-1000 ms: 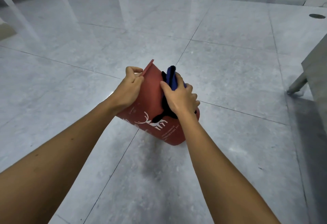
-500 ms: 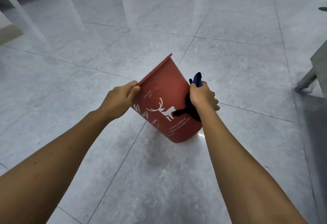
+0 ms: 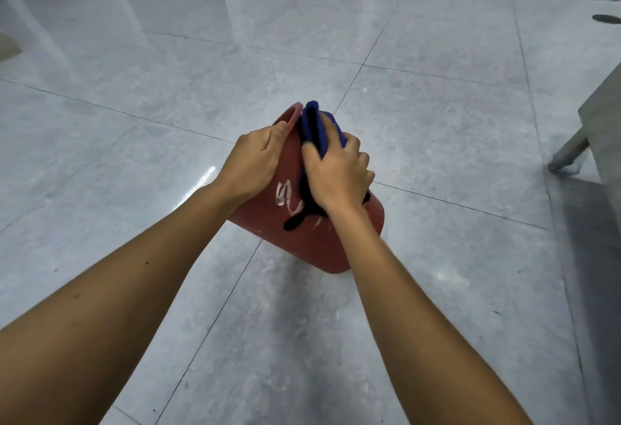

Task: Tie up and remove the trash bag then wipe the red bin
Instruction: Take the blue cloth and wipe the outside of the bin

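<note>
The red bin (image 3: 302,243) is tilted away from me above the grey tiled floor, its base toward me and its rim at the far end. White print shows on its side. My left hand (image 3: 253,162) grips the rim, thumb on the outer wall. My right hand (image 3: 336,177) holds a blue cloth (image 3: 317,127) bunched against the bin's upper side near the rim. No trash bag is in view.
Grey glossy floor tiles (image 3: 168,95) spread all around. A grey piece of furniture with a metal leg (image 3: 571,149) stands at the right edge. White frames and shelving line the far wall. A dark round floor fitting (image 3: 606,19) lies far right.
The bin has turned in my left hand, so the deer print moved out of sight. My right hand slid the blue cloth from the lower right side up toward the rim.
</note>
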Demonstrator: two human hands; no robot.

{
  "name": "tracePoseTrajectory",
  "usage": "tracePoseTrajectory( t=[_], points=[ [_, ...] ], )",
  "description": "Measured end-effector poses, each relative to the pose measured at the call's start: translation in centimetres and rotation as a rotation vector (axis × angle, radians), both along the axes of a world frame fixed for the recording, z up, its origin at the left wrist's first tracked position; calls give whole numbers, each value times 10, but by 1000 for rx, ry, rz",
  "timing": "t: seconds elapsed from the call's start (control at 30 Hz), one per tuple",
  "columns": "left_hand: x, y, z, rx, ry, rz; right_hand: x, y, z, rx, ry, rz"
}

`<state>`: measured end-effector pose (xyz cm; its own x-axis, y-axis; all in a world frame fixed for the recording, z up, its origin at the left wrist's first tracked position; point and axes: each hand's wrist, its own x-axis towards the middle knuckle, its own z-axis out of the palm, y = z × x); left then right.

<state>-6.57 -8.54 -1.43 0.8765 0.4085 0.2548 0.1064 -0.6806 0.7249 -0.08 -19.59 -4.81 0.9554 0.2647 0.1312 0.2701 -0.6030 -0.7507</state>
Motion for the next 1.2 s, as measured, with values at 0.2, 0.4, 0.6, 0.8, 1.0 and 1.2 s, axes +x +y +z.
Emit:
tracePoseTrajectory(
  t=[0.2,0.4,0.6,0.8,1.0,1.2],
  points=[
    [7,-7,1,94,26,-11,27,-7,7,39,276,-45],
    [11,-1,3,42,-6,26,-18,0,-9,-16,-50,-123],
    [0,3,-7,20,96,-6,24,-15,-28,-56,215,-138],
    [-12,13,-12,23,108,20,36,-36,-50,-171,296,-169],
    [-57,14,-30,367,116,-91,48,-54,-52,-160,465,-182],
    [-53,1,-23,493,28,-30,41,-56,-40,-115,584,-170]
  ],
)
